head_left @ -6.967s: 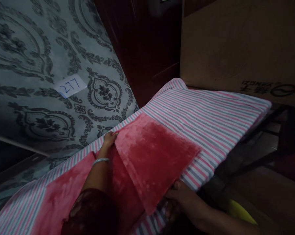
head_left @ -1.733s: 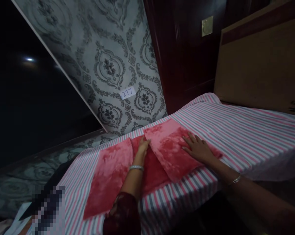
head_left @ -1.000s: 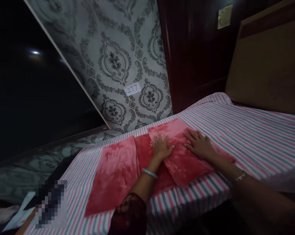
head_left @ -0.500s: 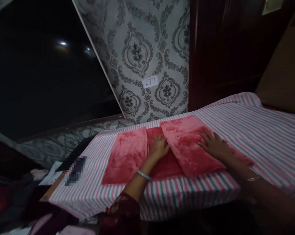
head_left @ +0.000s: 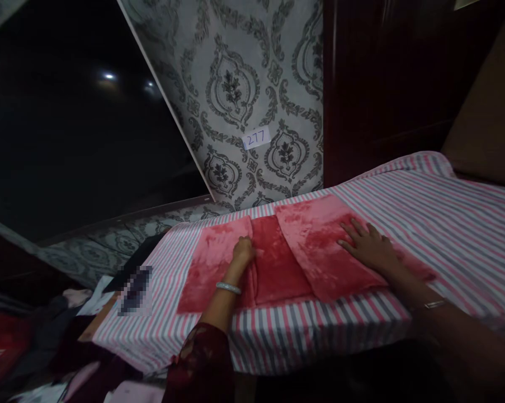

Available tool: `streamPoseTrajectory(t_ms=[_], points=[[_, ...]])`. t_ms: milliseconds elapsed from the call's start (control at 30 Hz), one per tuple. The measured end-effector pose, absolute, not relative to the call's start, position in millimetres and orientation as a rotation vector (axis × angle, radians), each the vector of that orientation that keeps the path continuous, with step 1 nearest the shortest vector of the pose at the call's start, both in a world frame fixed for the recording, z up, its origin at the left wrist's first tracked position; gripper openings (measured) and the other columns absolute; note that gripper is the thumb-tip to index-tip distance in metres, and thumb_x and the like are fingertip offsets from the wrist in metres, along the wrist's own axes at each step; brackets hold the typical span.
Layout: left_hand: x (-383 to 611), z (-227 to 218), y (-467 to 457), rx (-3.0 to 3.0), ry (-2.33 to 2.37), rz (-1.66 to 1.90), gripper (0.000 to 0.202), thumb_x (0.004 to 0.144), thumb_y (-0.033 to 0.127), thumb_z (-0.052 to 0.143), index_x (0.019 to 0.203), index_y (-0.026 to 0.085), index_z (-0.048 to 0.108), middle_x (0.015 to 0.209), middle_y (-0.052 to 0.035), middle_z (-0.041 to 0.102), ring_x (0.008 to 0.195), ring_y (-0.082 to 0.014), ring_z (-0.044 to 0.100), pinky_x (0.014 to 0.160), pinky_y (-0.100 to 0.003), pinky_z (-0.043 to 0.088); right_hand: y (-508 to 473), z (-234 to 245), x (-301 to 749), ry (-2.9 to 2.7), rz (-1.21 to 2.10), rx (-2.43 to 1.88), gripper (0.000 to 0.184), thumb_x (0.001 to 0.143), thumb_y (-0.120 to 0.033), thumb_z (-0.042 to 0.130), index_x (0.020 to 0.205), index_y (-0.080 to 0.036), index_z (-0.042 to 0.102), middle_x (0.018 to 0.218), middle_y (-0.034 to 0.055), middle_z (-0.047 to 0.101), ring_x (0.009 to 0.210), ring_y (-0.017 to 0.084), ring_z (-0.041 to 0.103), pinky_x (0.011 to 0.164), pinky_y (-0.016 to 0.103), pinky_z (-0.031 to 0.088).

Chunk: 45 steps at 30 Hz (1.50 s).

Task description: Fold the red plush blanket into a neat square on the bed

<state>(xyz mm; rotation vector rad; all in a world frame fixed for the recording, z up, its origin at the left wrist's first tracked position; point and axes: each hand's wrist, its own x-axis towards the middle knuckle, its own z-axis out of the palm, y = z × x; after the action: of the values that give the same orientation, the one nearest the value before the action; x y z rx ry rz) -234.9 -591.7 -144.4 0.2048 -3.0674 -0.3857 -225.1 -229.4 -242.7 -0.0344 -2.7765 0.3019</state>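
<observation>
Two hands, the left hand (head_left: 244,250) and the right hand (head_left: 369,247), appear with two bracelets (head_left: 228,287), one to each wrist, and one red plush cloth (head_left: 279,266) showing two lighter flaps (head_left: 218,246) and one darker strip. Also pictured: one striped cover (head_left: 407,212), one black screen (head_left: 80,140) bearing two light spots (head_left: 108,76), one "277" card (head_left: 256,137) and one cardboard box (head_left: 491,112).

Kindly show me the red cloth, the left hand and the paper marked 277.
Red cloth (head_left: 278,263): head view, on its darker middle section.
Left hand (head_left: 244,253): head view, on the back of the hand.
Paper marked 277 (head_left: 256,137): head view, on its written number.
</observation>
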Motion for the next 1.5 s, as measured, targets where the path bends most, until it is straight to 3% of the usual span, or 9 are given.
streamPoseTrajectory(t_ms=[200, 367, 500, 667, 867, 1100, 1267, 1367, 1500], points=[[-241, -135, -575, 0.121, -3.006, -0.388, 0.034, 0.082, 0.011, 0.057, 0.114, 0.016, 0.067, 0.120, -0.0168, 0.067, 0.103, -0.0253, 0.068, 0.084, -0.030, 0.049, -230, -247, -228, -2.758, 0.309, -0.034, 0.069, 0.093, -0.065, 0.030, 0.150, -0.030, 0.045, 0.160, 0.0074, 0.035, 0.140, 0.043, 0.033, 0.098, 0.068, 0.040], [-235, -148, -556, 0.020, -3.038, -0.375, 0.029, 0.078, 0.022, 0.068, 0.106, 0.016, 0.071, 0.108, -0.0158, 0.072, 0.095, -0.0275, 0.070, 0.079, -0.031, 0.051, -232, -244, -226, -2.773, 0.285, -0.054, 0.067, 0.094, -0.063, 0.030, 0.151, -0.030, 0.044, 0.161, 0.0067, 0.034, 0.141, 0.041, 0.034, 0.100, 0.066, 0.041], [-245, -138, -563, -0.014, -2.975, -0.339, 0.034, 0.095, 0.031, 0.046, 0.115, 0.016, 0.070, 0.113, -0.0176, 0.070, 0.107, -0.0278, 0.066, 0.092, -0.035, 0.049, -232, -241, -225, -2.791, 0.257, -0.039, 0.066, 0.095, -0.062, 0.030, 0.152, -0.029, 0.042, 0.162, 0.0064, 0.031, 0.142, 0.040, 0.032, 0.101, 0.063, 0.041], [-268, -145, -574, -0.056, -2.963, -0.200, 0.060, 0.095, 0.041, 0.044, 0.151, 0.021, 0.040, 0.157, -0.0160, 0.039, 0.146, -0.0347, 0.032, 0.116, -0.053, 0.029, -233, -241, -225, -2.784, 0.260, -0.060, 0.066, 0.096, -0.061, 0.032, 0.152, -0.029, 0.041, 0.163, 0.0061, 0.030, 0.143, 0.039, 0.031, 0.103, 0.065, 0.039], [-280, -182, -573, 0.025, -3.095, -0.025, 0.067, 0.095, 0.055, 0.037, 0.156, 0.029, 0.031, 0.166, -0.0082, 0.023, 0.152, -0.0386, 0.015, 0.118, -0.065, 0.017, -232, -240, -225, -2.793, 0.263, -0.036, 0.066, 0.096, -0.063, 0.032, 0.152, -0.030, 0.040, 0.163, 0.0068, 0.029, 0.143, 0.040, 0.031, 0.102, 0.065, 0.040], [-278, -182, -573, -0.061, -2.957, -0.076, 0.061, 0.095, 0.050, 0.041, 0.151, 0.025, 0.041, 0.159, -0.0112, 0.038, 0.147, -0.0381, 0.028, 0.114, -0.063, 0.027, -231, -229, -216, -2.687, 0.351, 0.036, 0.057, 0.096, -0.053, 0.039, 0.143, -0.023, 0.054, 0.155, 0.0142, 0.043, 0.140, 0.044, 0.033, 0.103, 0.070, 0.034], [-275, -187, -576, -0.224, -2.779, -0.151, 0.047, 0.095, 0.036, 0.044, 0.136, 0.017, 0.058, 0.141, -0.0138, 0.058, 0.133, -0.0280, 0.048, 0.112, -0.044, 0.036, -259, -213, -157, -2.483, 0.661, 0.585, 0.054, 0.098, -0.052, 0.046, 0.140, -0.020, 0.056, 0.150, 0.0142, 0.048, 0.138, 0.030, 0.044, 0.113, 0.051, 0.035], [-274, -187, -577, -0.259, -2.770, -0.176, 0.044, 0.095, 0.032, 0.045, 0.132, 0.016, 0.060, 0.136, -0.0130, 0.062, 0.128, -0.0262, 0.052, 0.109, -0.041, 0.038, -279, -212, -125, -2.491, 0.688, 0.910, 0.066, 0.091, -0.059, 0.058, 0.145, -0.023, 0.051, 0.156, 0.0132, 0.041, 0.142, 0.032, 0.039, 0.114, 0.054, 0.033], [-275, -186, -577, -0.279, -2.756, -0.198, 0.041, 0.093, 0.031, 0.047, 0.128, 0.015, 0.063, 0.129, -0.0137, 0.065, 0.122, -0.0274, 0.056, 0.104, -0.041, 0.041, -290, -220, -119, -2.533, 0.812, 0.988, 0.047, 0.099, -0.047, 0.048, 0.138, -0.023, 0.059, 0.143, 0.0118, 0.057, 0.135, 0.027, 0.049, 0.113, 0.052, 0.036]])
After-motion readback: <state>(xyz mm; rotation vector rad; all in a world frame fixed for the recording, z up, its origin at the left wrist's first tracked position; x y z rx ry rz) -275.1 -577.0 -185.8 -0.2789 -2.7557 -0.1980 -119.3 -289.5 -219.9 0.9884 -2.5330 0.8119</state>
